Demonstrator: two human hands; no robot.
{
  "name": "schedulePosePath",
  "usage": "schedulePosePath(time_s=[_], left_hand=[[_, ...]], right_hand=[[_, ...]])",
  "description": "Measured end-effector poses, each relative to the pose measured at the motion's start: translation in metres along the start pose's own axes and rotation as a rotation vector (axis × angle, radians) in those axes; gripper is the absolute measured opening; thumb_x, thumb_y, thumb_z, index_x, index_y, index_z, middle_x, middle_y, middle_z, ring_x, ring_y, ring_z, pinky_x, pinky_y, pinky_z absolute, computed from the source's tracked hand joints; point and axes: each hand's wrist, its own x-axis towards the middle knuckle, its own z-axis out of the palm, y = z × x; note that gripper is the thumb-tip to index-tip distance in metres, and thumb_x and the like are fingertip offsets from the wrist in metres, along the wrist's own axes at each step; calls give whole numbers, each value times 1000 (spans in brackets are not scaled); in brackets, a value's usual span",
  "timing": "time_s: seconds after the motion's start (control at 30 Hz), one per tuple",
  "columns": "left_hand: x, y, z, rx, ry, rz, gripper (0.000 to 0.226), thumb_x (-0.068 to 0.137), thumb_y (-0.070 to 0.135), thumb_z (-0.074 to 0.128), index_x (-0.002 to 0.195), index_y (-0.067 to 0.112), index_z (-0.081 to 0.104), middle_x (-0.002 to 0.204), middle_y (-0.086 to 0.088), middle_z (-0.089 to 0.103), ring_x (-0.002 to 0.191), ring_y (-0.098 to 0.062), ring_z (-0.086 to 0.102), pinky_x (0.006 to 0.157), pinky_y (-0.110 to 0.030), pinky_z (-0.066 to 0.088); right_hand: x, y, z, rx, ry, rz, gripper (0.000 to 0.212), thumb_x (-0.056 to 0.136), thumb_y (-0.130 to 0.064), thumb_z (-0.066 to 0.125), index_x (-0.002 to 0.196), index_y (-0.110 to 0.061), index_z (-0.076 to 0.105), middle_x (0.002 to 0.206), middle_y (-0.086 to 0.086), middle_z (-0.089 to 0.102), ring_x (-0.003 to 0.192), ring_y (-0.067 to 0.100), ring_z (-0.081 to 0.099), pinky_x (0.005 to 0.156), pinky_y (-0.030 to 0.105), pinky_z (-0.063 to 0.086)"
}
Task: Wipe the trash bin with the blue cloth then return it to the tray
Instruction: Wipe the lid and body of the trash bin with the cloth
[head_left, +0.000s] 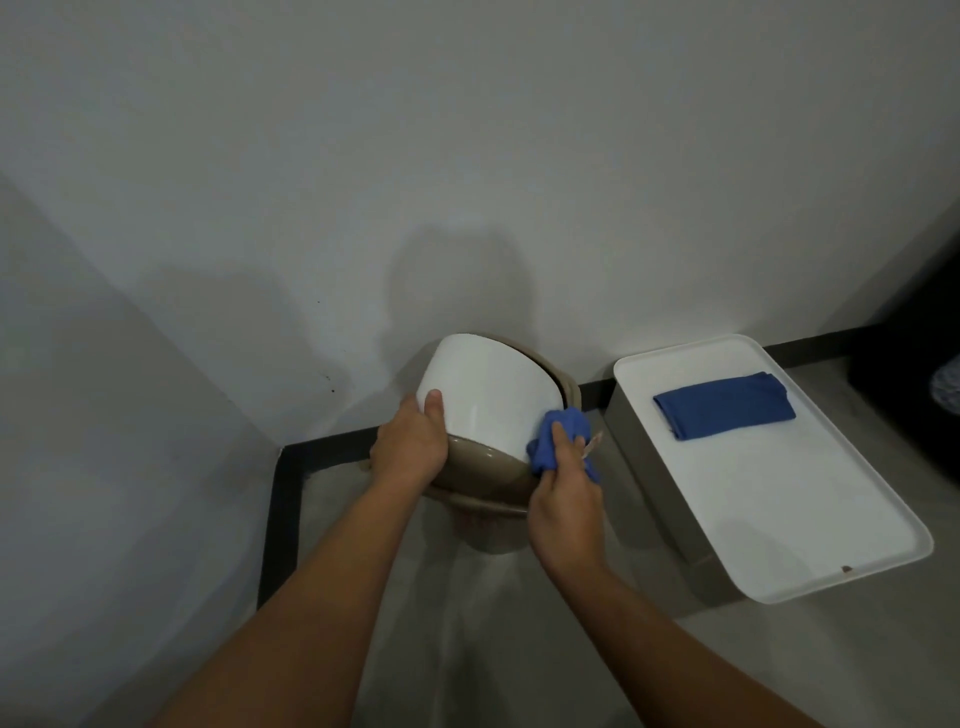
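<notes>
Left hand grips the trash bin, right-hand fingers pinch a blue cloth — the tray holds a folded cloth.

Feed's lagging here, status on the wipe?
Left hand steadies tilted trash bin. Right hand presses bunched blue cloth to its side. Nothing in the way.

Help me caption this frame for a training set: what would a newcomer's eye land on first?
At center, the white trash bin is tilted, the left hand gripping its side while the right hand presses a bunched blue cloth against it. To the right, a second blue cloth lies folded on a white tray.
</notes>
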Motion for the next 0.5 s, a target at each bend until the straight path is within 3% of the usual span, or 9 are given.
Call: schedulePosePath(time_s=[0.1,0.17,0.3,0.5], left_hand=[[-6,4,-1,-1,-42,-64,63,95,52,19,129,5,42,128,-23,51,114,-38,50,95,-45,41],[-15,6,3,-8,-65,-91,64,95,52,20,129,2,42,126,-23,52,110,-36,52,91,-42,43],[-31,3,5,-22,-105,-110,64,96,50,21,122,-1,48,113,-21,56,99,-33,56,92,-44,49],[-40,6,7,-176,-188,-196,64,94,51,27,126,-2,44,126,-26,52,110,-40,55,94,-49,48]], right_hand=[[-2,-3,1,238,109,45,49,95,-6,36,140,-24,28,153,14,20,133,27,32,112,34,24],[-2,-7,1,392,183,111,47,95,-8,38,137,-29,34,148,13,30,125,24,41,110,36,30],[7,-9,-7,574,292,164,45,96,-12,36,133,-36,38,129,2,44,97,2,44,93,19,33],[7,-4,-2,582,328,217,45,97,-18,34,135,-41,32,142,5,40,108,8,38,94,27,30]])
